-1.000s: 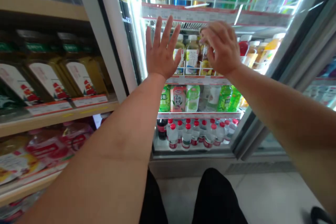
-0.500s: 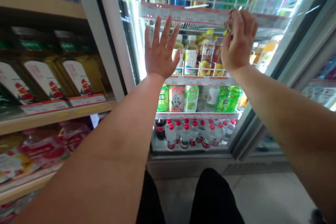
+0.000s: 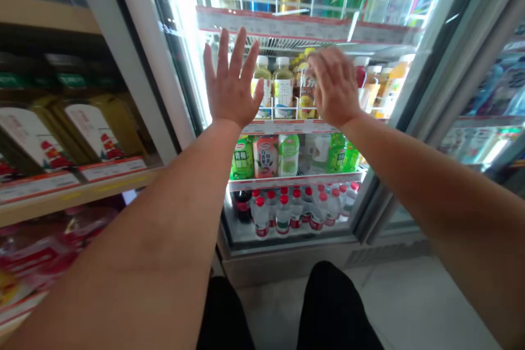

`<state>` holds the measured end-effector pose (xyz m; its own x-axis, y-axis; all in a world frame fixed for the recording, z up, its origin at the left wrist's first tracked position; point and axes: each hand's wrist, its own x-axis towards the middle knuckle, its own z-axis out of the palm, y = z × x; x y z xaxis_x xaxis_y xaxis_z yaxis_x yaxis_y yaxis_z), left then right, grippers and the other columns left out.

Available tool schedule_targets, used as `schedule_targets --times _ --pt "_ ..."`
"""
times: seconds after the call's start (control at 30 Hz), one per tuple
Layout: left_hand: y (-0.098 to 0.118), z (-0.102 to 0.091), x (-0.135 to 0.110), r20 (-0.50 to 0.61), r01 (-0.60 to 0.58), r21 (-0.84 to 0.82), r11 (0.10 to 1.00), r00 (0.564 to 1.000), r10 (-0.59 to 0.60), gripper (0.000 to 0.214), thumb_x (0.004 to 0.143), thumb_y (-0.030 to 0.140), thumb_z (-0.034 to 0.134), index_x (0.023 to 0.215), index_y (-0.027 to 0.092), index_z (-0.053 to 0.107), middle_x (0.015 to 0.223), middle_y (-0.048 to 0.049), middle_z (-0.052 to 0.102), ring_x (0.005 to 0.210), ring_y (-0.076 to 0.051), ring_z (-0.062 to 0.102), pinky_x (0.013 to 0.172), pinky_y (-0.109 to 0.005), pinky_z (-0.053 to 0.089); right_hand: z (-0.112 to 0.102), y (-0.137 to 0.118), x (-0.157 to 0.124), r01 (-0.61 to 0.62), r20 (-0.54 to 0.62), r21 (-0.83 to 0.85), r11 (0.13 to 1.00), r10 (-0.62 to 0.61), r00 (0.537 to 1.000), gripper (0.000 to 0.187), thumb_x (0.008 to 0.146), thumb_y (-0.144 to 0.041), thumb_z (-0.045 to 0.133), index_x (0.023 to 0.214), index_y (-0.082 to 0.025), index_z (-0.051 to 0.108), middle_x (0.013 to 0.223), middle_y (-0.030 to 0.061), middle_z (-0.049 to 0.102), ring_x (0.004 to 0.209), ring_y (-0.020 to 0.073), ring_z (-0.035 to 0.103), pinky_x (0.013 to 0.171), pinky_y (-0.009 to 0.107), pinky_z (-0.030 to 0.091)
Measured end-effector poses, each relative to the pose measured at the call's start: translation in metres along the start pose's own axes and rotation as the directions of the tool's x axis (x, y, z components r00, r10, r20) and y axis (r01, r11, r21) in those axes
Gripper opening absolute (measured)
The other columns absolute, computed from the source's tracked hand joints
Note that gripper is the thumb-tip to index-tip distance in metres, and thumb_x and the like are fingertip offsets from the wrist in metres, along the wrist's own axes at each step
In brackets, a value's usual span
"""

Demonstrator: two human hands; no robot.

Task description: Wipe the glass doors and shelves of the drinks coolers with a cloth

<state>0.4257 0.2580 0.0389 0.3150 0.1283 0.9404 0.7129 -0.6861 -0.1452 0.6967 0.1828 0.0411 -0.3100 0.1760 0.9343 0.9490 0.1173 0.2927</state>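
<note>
My left hand (image 3: 232,79) is pressed flat with spread fingers against the glass door of a lit drinks cooler (image 3: 176,27), holding nothing. My right hand (image 3: 334,87) rests on the same glass, its fingers close together and slightly curled, with nothing visible in them. Behind the glass, between the hands, stand a pale tea bottle (image 3: 283,87) and a brown-labelled bottle (image 3: 305,85). The glass lies between both hands and all the bottles.
Below are shelves of green drink bottles (image 3: 337,153) and red-capped water bottles (image 3: 283,214). A wooden store shelf (image 3: 77,191) with packaged goods stands left, another cooler door (image 3: 488,131) right. My black-clad legs (image 3: 332,311) stand on the tiled floor (image 3: 414,306).
My right hand has slid left and down across the glass since half a second ago. My left hand stays flat on the door, and the whole view has shifted slightly.
</note>
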Motion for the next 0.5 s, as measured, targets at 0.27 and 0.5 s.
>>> schedule_targets --times 0.27,0.5 --pt "-0.006 0.009 0.002 -0.020 -0.025 -0.026 0.999 1.000 0.024 0.079 0.097 0.049 0.048 0.169 0.028 0.021 0.171 0.0243 -0.004 0.150 -0.012 -0.041 0.125 -0.037 -0.037 0.005 0.040 0.012 -0.281 -0.341 0.020 0.960 0.270 0.900 0.063 0.107 -0.043 0.013 0.161 -0.027 0.043 0.159 0.0051 0.049 0.149 0.0283 0.036 0.129 0.054 0.027" --pt "0.002 -0.001 -0.001 -0.029 -0.016 0.048 0.999 0.999 0.017 0.072 0.099 0.041 0.041 0.168 0.036 0.023 0.170 0.0241 -0.005 0.153 -0.006 -0.030 0.130 -0.031 -0.028 -0.006 0.026 -0.028 0.179 -0.013 -0.058 0.982 -0.180 0.984 0.057 0.108 -0.036 0.023 0.159 -0.026 0.045 0.158 0.0053 0.050 0.152 0.0277 0.038 0.124 0.057 0.036"
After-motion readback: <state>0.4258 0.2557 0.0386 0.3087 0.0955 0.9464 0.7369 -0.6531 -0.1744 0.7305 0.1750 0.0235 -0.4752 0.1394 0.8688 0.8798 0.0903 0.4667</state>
